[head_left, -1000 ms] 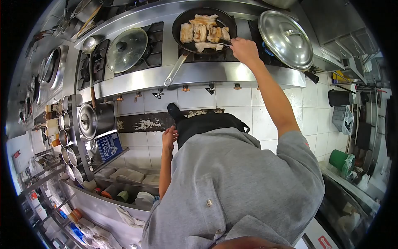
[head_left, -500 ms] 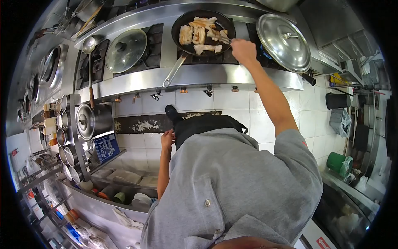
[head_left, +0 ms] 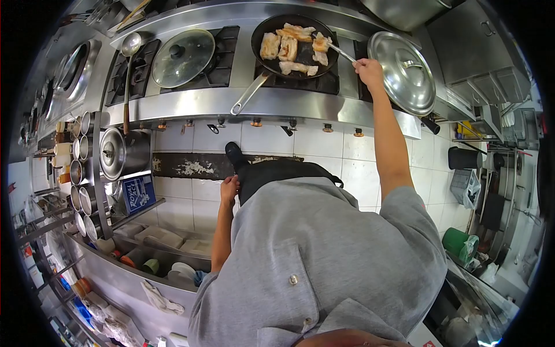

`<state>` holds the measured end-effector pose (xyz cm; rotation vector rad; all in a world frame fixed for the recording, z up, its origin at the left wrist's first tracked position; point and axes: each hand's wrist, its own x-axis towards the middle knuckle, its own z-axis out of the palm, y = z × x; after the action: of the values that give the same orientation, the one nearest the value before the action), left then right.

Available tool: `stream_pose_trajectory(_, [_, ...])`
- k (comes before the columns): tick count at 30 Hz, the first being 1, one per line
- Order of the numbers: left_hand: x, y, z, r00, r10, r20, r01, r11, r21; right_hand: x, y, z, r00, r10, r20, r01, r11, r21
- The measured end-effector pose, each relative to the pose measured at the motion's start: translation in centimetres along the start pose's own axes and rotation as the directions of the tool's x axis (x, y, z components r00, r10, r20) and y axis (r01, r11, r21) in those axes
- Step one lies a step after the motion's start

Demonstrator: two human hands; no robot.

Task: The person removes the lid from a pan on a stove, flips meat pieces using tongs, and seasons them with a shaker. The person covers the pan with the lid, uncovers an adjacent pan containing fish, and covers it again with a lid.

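Observation:
My right hand (head_left: 370,73) is closed around the handle end of slim metal tongs (head_left: 342,52). Their far end meets a piece of meat (head_left: 321,48) at the right side of a dark frying pan (head_left: 306,74). Several other pale, partly browned strips of meat (head_left: 287,48) lie in the pan, whose long metal handle (head_left: 250,93) points toward me. Down by my dark apron (head_left: 272,177), my left hand (head_left: 229,188) hangs with its fingers curled and nothing visible in them.
Right of the pan lies a large metal lid (head_left: 399,75). On the left are a glass lid (head_left: 184,61) and a long ladle (head_left: 128,81). A lidded pot (head_left: 130,153) stands at lower left. Knobs (head_left: 256,122) line the stove's steel front edge (head_left: 191,104).
My right hand has drawn back to the right with the tongs. The meat piece at their tip has shifted right and turned more lengthwise. My left hand stays low at my side.

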<state>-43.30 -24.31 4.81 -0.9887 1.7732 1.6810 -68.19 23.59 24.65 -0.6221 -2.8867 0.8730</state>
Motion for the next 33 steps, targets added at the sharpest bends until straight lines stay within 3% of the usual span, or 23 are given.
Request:
stream_pose_trajectory(5, [-0.1, 0.4, -0.1, 1.0, 0.001, 0.017, -0.001, 0.999, 0.036, 0.7, -2.3, 0.9, 0.988, -0.153, -0.036, 0.149, 0.985, -0.09])
stream_pose_trajectory(9, [0.4, 0.2, 0.0, 1.0, -0.009, 0.016, 0.008, 0.999, 0.039, 0.6, -4.5, 2.3, 0.994, -0.074, -0.085, 0.071, 0.997, -0.034])
stream_pose_trajectory(11, [0.4, 0.0, -0.1, 1.0, -0.002, 0.015, 0.002, 1.0, 0.001, 0.2, -4.8, 3.3, 0.993, 0.06, -0.105, -0.046, 0.99, 0.133])
stream_pose_trajectory(16, [0.2, -0.5, -0.3, 1.0, -0.01, -0.001, 0.01, 1.0, 0.009, -1.8, -4.7, 3.9, 0.985, 0.168, -0.049, -0.168, 0.986, 0.014])
stream_pose_trajectory(19, [0.4, -1.1, -0.5, 1.0, -0.018, -0.006, 0.018, 1.0, 0.023, -2.4, -4.3, 4.2, 0.977, 0.16, -0.139, -0.168, 0.985, -0.049])
stream_pose_trajectory(22, [0.4, -0.9, -0.4, 1.0, -0.022, -0.009, 0.022, 0.999, 0.045, -3.3, -4.7, 3.7, 0.983, 0.184, -0.009, -0.184, 0.978, -0.102])
stream_pose_trajectory(24, [0.7, -0.9, -0.4, 1.0, -0.022, -0.012, 0.023, 0.998, 0.06, -4.6, -5.9, 3.7, 0.991, 0.129, -0.03, -0.132, 0.953, -0.271])
stream_pose_trajectory(27, [1.2, -1.4, -0.5, 1.0, 0.006, -0.005, -0.006, 0.996, 0.086, -4.9, -6.9, 3.3, 0.994, 0.078, 0.08, -0.049, 0.95, -0.309])
stream_pose_trajectory(33, [1.5, -1.7, -0.7, 0.999, 0.035, -0.018, -0.033, 0.993, 0.111, -5.5, -8.0, 0.8, 0.992, 0.051, 0.115, -0.005, 0.929, -0.37])
